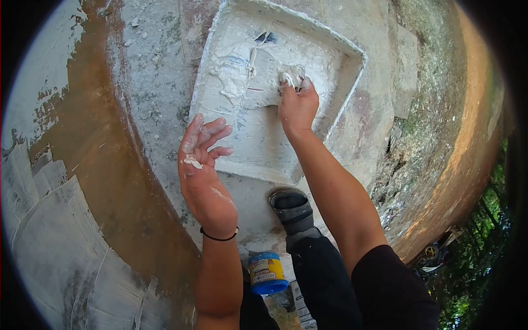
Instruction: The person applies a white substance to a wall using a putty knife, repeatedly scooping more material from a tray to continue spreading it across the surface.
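A shallow square tray (345,104) holds wet white paste, spread unevenly over its bottom. My right hand (300,104) reaches into it, fingers closed around a lump of white paste (287,77). Dark gaps show between those fingers, and anything else inside them is hidden. Just outside the tray's lower left edge, my left hand (206,165) is raised with its fingers spread and slightly curled. White smears and a small blob of paste cling to its palm and fingers, and it grips nothing.
A yellow and blue tub (267,273) stands near my legs, close to a dark boot (290,206). On the left is a brown wall (110,148) partly coated in white-grey plaster. Rough ground and greenery lie at the right.
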A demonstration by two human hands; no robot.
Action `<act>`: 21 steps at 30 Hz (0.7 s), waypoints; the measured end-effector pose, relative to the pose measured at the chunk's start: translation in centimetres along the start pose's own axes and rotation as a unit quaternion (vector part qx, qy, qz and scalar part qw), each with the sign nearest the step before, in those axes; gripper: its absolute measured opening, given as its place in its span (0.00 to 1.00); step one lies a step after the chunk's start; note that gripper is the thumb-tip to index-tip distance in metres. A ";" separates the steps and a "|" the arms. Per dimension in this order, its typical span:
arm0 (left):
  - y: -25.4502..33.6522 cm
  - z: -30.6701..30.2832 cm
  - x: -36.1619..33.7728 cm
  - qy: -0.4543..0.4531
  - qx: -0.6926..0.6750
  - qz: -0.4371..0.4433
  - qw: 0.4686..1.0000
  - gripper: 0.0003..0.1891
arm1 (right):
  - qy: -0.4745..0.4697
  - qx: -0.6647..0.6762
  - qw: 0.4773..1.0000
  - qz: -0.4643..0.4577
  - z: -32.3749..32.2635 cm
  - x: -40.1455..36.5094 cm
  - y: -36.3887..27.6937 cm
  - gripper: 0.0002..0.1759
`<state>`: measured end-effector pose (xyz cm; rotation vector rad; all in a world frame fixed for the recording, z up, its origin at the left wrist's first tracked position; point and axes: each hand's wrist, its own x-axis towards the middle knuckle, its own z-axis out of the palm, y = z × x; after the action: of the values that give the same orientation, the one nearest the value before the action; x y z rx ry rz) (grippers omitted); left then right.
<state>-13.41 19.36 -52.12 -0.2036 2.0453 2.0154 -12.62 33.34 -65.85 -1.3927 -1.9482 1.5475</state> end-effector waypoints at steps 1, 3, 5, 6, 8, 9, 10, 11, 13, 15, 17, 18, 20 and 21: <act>0.2 -0.1 -0.1 0.001 0.007 0.000 1.000 0.35 | 0.003 -0.014 1.000 -0.028 0.0 0.0 -0.5 0.08; 0.4 -0.5 -0.6 0.002 0.016 -0.001 1.000 0.36 | -0.008 -0.039 0.998 -0.040 0.1 0.1 -1.6 0.08; 0.4 -1.1 -1.4 -0.010 0.007 0.021 1.000 0.31 | -0.021 -0.065 0.996 -0.054 0.0 0.3 -2.5 0.09; 0.5 -1.2 -1.8 -0.011 0.008 0.022 1.000 0.31 | -0.040 -0.094 0.994 -0.037 -0.1 0.7 -2.9 0.09; 0.8 -1.5 -2.6 -0.005 0.015 0.005 1.000 0.31 | -0.062 -0.119 0.991 -0.026 -0.3 1.3 -3.5 0.09; 0.9 -1.6 -3.1 0.000 0.023 -0.007 1.000 0.32 | -0.064 -0.131 0.989 -0.024 -0.5 1.3 -3.3 0.09; 1.1 -1.7 -3.5 0.000 0.025 -0.005 1.000 0.32 | -0.066 -0.143 0.987 -0.021 -0.7 1.2 -3.0 0.09; 1.2 -1.8 -3.9 -0.003 0.033 -0.015 0.999 0.32 | -0.067 -0.141 0.988 -0.023 -1.0 1.1 -2.8 0.09; 1.3 -2.1 -4.6 -0.008 0.040 -0.024 0.999 0.33 | -0.093 -0.191 0.975 -0.066 -2.0 0.9 -2.5 0.09; 1.1 -2.5 -5.2 -0.003 0.046 -0.021 0.999 0.33 | -0.088 -0.216 0.969 -0.088 -3.8 0.8 -2.6 0.08; 1.1 -2.7 -5.7 -0.001 0.041 -0.019 0.999 0.33 | -0.065 -0.246 0.960 -0.119 -5.2 1.1 -2.5 0.08; 1.1 -2.8 -5.9 0.002 0.036 -0.017 0.999 0.33 | -0.067 -0.247 0.959 -0.122 -5.2 0.9 -3.2 0.08; 0.9 -3.0 -6.3 0.005 0.031 -0.015 0.999 0.33 | -0.027 -0.168 0.978 -0.119 -5.3 0.9 -4.7 0.08; 0.8 -3.0 -6.5 0.002 0.028 -0.014 0.999 0.33 | -0.041 -0.141 0.985 -0.087 -4.5 0.8 -5.3 0.09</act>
<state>-7.67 15.89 -49.47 -0.2247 2.0872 1.9391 -12.42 36.86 -59.79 -1.2332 -2.3436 1.3086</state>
